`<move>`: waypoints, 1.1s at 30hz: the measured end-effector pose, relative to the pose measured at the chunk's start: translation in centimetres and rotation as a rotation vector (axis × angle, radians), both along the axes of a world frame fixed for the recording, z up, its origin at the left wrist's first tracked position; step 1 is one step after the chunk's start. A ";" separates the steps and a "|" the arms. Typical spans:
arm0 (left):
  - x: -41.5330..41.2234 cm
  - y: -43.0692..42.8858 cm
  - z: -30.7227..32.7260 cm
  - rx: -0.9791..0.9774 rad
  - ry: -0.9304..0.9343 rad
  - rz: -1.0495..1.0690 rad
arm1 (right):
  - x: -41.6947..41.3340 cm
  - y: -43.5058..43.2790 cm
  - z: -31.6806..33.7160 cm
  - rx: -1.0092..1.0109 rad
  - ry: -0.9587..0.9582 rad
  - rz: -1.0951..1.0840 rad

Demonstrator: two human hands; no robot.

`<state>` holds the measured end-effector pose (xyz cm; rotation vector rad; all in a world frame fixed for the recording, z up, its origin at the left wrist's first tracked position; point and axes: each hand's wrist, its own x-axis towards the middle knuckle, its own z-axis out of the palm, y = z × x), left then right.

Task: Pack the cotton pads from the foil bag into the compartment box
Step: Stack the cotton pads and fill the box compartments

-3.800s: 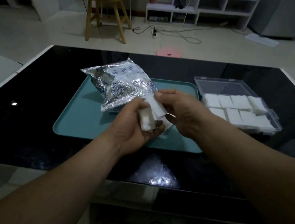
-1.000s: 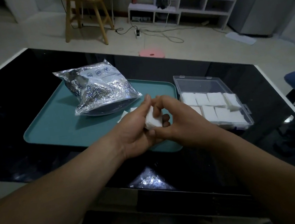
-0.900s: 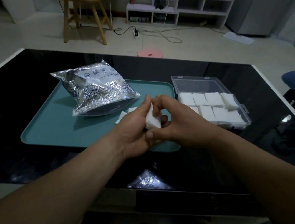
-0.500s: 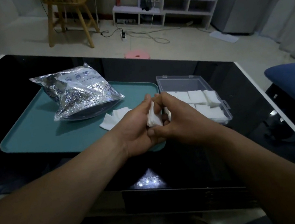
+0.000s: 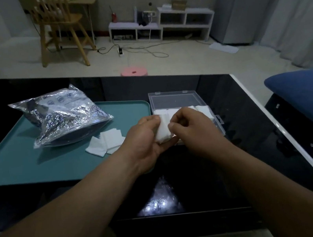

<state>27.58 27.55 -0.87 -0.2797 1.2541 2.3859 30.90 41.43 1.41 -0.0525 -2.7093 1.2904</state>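
A: Left hand (image 5: 145, 141), item one: fingers closed round a small stack of cotton pads (image 5: 163, 130), thumb on top, held just in front of the compartment box (image 5: 173, 100). Anything further left to log?

B: Foil bag (image 5: 64, 116), lying on its side at the far left of the teal tray (image 5: 14, 162), mouth facing the hands. Near it on the tray, loose pads (image 5: 106, 142), a few overlapping. Risk: a passing forearm brushes them off the tray onto the black bench (image 5: 240, 156).

A: Held stack, condition?

B: Edges look uneven. Risk: light, soft pads fan out or slip from the bottom if the grip slackens during the move.

A: Right hand (image 5: 191, 126)?

B: Fingers curled, tips pinching the stack's right edge, apparently squaring it. It hides much of the box's near part, so I cannot tell which compartment is free.

A: Box, entry?

B: Clear plastic, lid open towards the far side, white pads already filling the visible cells. Risk, as a judgement: a stack too thick for its cell jams or rides up, and the lid will not close. Also, pressing down at the near edge may shift the light box on the glossy bench.
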 end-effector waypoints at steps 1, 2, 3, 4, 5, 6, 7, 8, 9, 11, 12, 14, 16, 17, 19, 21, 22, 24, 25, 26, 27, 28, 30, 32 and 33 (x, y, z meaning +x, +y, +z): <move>0.1 0.2 0.1 -0.048 0.015 0.017 | 0.0 0.0 0.0 -0.028 -0.003 -0.015; 0.3 0.4 0.2 -0.088 0.037 0.023 | 0.0 0.0 0.0 -0.039 -0.003 -0.018; 0.4 0.6 0.4 -0.114 0.059 0.024 | 0.0 -0.1 0.0 -0.025 0.003 -0.010; 0.6 0.8 0.7 -0.136 0.080 0.027 | 0.1 -0.3 0.0 0.008 0.011 0.003; 0.8 1.0 1.0 -0.162 0.096 0.031 | 0.2 -0.4 0.0 0.045 0.016 0.009; 1.0 1.2 1.3 -0.191 0.110 0.039 | 0.3 -0.6 0.0 0.076 0.017 0.009; 1.1 1.4 1.5 -0.229 0.125 0.045 | 0.3 -0.6 0.0 0.093 0.015 0.005; 1.3 1.5 1.6 -0.272 0.146 0.042 | 0.4 -0.7 0.0 0.097 0.013 0.002; 1.4 1.6 1.6 -0.311 0.166 0.033 | 0.4 -0.8 0.0 0.095 0.010 -0.004; 1.4 2.2 1.6 -0.353 0.199 0.004 | 0.5 -0.5 0.1 0.047 0.004 -0.037; 1.3 2.5 1.6 -0.366 0.222 -0.009 | 0.3 -0.2 0.3 -0.002 -0.003 -0.060; 0.6 3.2 1.4 -0.485 0.343 -0.033 | -0.3 1.5 1.2 -0.094 -0.007 -0.128; -0.5 3.6 1.0 -0.724 0.570 -0.043 | -1.0 4.6 2.1 -0.134 0.036 -0.237; -1.0 3.8 1.0 -0.855 0.696 -0.062 | -1.2 6.2 2.4 -0.144 0.047 -0.289; -1.8 4.2 0.6 -1.099 0.933 -0.157 | -1.3 9.3 2.2 -0.136 0.002 -0.361; -1.9 5.0 -0.1 -1.282 1.095 -0.308 | -1.2 11.1 1.3 -0.126 -0.098 -0.376; -1.8 5.6 -0.6 -1.349 1.136 -0.372 | -1.5 11.6 0.6 -0.115 -0.134 -0.373; -1.6 6.3 -1.7 -1.460 1.175 -0.453 | -2.1 11.9 -0.4 -0.039 -0.155 -0.364; -1.6 6.4 -2.3 -1.509 1.183 -0.474 | -2.5 12.0 -0.8 0.028 -0.160 -0.353; -1.6 6.5 -2.6 -1.553 1.199 -0.480 | -2.8 12.0 -1.1 0.099 -0.167 -0.336; -1.6 6.5 -2.9 -1.584 1.213 -0.477 | -3.0 12.0 -1.4 0.158 -0.174 -0.315; -1.7 6.5 -3.1 -1.598 1.223 -0.466 | -3.2 12.0 -1.5 0.204 -0.181 -0.294; -1.9 6.6 -3.3 -1.601 1.223 -0.453 | -3.4 12.0 -1.6 0.271 -0.194 -0.265; -2.0 6.7 -3.5 -1.590 1.221 -0.440 | -3.7 12.0 -1.6 0.336 -0.209 -0.249; -2.0 6.8 -3.7 -1.584 1.221 -0.429 | -3.9 12.0 -1.5 0.356 -0.217 -0.241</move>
